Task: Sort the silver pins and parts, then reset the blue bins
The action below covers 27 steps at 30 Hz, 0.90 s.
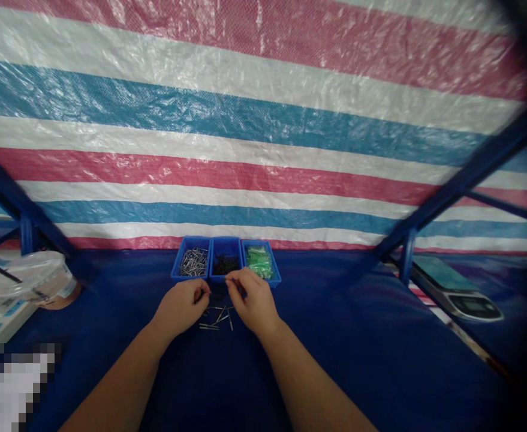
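My left hand [183, 307] is closed, thumb against curled fingers, just in front of the left blue bin [176, 273], which holds silvery metal pins [194, 262]. Whatever it pinches is too small to make out. My right hand [255, 303] is also closed in a pinch at the front edge of the middle blue bin [225, 242], where small dark parts [225, 264] lie. Its fingertips hide anything between them. Under and between both hands, several thin metal pins [209, 327] are scattered on the dark blue tabletop.
A right blue bin [277, 277] holds green-tinted bags [258, 261]. At left stands a clear plastic tub [60, 288] beside a power strip [2, 324]. A digital scale [472, 305] sits at right beyond a blue frame bar [409, 255]. Striped sheeting [245, 138] hangs behind.
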Available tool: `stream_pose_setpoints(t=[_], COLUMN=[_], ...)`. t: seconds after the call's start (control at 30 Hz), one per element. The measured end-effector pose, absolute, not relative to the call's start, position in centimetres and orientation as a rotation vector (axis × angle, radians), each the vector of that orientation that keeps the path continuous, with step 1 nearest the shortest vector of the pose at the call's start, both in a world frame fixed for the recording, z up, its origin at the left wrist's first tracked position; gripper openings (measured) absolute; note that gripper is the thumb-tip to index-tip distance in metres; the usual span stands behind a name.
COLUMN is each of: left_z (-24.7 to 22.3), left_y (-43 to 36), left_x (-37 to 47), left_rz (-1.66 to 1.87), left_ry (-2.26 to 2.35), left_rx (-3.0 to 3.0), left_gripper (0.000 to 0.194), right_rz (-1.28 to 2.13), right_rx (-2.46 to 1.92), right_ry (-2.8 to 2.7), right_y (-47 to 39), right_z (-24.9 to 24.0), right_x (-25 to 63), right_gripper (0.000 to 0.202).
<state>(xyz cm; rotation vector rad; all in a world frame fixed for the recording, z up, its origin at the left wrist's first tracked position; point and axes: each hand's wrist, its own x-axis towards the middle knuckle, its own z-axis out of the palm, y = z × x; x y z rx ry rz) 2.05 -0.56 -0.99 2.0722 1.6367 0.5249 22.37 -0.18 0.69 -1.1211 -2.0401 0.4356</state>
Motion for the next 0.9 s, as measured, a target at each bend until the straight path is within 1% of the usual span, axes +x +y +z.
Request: stream_pose_setpoints(t=[0.1,0.17,0.33,0.5,0.67,0.73,0.83,0.9], left_z=[-1.2,-1.3,-1.3,-1.3,-1.5,-1.6,-1.6,-1.5], left_y=[-0.5,-0.5,-0.7,-0.9,-1.0,-1.0,-0.9,-0.9], left_x=[2.2,2.3,2.8,3.4,3.4,3.2,2.9,2.9], left_rz=[0.557,0.574,0.684,0.789,0.809,0.765,0.611,0.519], left_ry=[1.626,1.615,1.515,1.388,1.396,1.445,1.518,1.538], left_rx=[2.055,2.04,2.013,1.971,1.956,1.989,2.081,2.134], left_gripper=[0.012,0.012,0.013,0.018,0.021,0.021,0.012,0.009], right_rz=[0.407,0.451,0.667,0.938,0.934,0.892,0.852,0.821], right_rx=[-1.273,-1.29,-1.17,-1.061,-1.055,-1.068,-1.117,-1.166], right_ry=[-1.951,-2.002,-2.028,-1.902,-1.727,-1.653,-1.666,-1.836], right_y=[0.5,0.6,0.2,0.3,0.9,1.1,1.2,1.0], right_z=[-0.2,-0.5,-0.6,-1.3,-2.4,-2.6,-2.4,-1.9], right_x=[21.8,21.7,21.9,21.9,21.7,21.8,22.3,22.6], right_gripper=[0.031,0.031,0.024,0.01,0.008,0.01,0.028,0.028])
